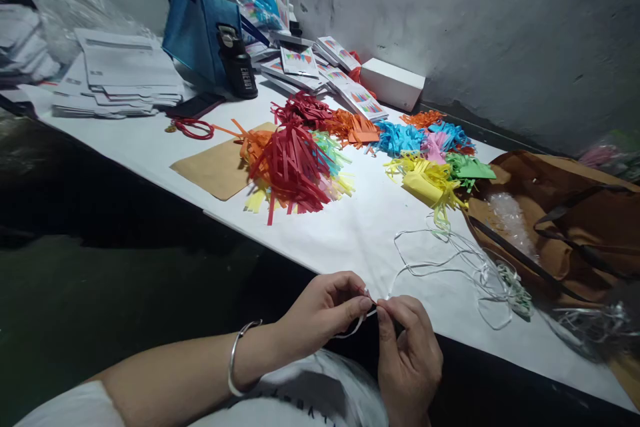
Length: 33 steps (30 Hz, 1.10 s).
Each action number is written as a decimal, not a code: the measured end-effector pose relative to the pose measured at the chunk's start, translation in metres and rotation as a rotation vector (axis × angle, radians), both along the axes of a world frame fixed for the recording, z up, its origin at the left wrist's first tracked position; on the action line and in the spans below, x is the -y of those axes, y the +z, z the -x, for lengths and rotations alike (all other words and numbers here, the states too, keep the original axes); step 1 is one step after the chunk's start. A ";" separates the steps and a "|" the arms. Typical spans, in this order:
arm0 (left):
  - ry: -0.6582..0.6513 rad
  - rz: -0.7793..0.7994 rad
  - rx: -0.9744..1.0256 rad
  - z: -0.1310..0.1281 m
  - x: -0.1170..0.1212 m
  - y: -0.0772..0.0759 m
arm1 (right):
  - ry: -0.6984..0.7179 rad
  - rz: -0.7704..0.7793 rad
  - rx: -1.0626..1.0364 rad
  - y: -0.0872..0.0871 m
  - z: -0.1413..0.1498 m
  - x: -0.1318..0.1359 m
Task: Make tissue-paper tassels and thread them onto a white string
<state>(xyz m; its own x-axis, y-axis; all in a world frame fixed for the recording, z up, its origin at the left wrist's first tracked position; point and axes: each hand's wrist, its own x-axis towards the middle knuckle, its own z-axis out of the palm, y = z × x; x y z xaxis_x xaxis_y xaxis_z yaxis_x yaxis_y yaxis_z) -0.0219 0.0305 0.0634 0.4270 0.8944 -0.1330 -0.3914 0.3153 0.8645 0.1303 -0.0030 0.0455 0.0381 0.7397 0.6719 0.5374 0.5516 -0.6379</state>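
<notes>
At the table's near edge, my left hand [335, 303] and my right hand [413, 343] meet fingertip to fingertip, both in a pinch. Between them runs a thin white ribbon [357, 327], with a short loose end hanging under my left fingers. A small reddish strip, too fine to make out, also shows between the fingertips. From my hands the ribbon leads up onto the table to a loose tangle of white ribbon [450, 263]. Beyond lies a pile of red paper tassels [295, 167], with orange, yellow and green fringes under it.
Yellow tassels [427, 183], blue tassels [400, 138] and a brown bag [565, 213] lie to the right. A brown envelope [215, 170] sits partly under the red pile. Further back are a black bottle [240, 70], a blue bag [200, 33], a white box [393, 83] and paper stacks [125, 73].
</notes>
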 end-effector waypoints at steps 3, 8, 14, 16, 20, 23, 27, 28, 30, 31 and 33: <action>-0.030 -0.044 -0.094 0.002 -0.001 0.000 | 0.026 0.013 -0.005 0.000 0.000 0.000; -0.090 -0.158 -0.213 0.008 -0.004 0.001 | 0.090 0.043 -0.031 -0.001 -0.002 0.001; -0.147 -0.140 -0.217 0.012 -0.006 0.005 | 0.109 0.042 -0.054 -0.004 -0.003 0.003; -0.175 -0.114 -0.212 0.013 -0.006 0.006 | 0.104 0.051 -0.064 -0.004 -0.003 0.004; -0.226 -0.144 -0.293 0.016 -0.007 0.007 | 0.133 0.069 -0.072 -0.004 -0.003 0.006; -0.264 -0.188 -0.361 0.017 -0.008 0.008 | 0.159 0.093 -0.084 -0.003 -0.002 0.006; -0.306 -0.234 -0.391 0.016 -0.008 0.009 | 0.158 0.121 -0.129 -0.003 0.000 0.007; -0.317 -0.267 -0.411 0.016 -0.008 0.009 | 0.151 0.130 -0.151 -0.004 0.002 0.007; -0.347 -0.361 -0.475 0.017 -0.009 0.008 | 0.139 0.171 -0.218 -0.005 0.004 0.007; -0.370 -0.414 -0.514 0.018 -0.010 0.007 | 0.136 0.199 -0.264 -0.006 0.005 0.007; -0.413 -0.512 -0.597 0.024 -0.012 0.006 | 0.141 0.262 -0.370 -0.009 0.007 0.008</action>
<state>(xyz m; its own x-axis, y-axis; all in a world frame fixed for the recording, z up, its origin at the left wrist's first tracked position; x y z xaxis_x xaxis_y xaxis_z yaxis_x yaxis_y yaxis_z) -0.0457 0.0425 0.0695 0.7162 0.6951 -0.0624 0.2292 -0.1498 0.9618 0.1235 -0.0106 0.0361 0.1263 0.8977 0.4221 0.1795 0.3978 -0.8997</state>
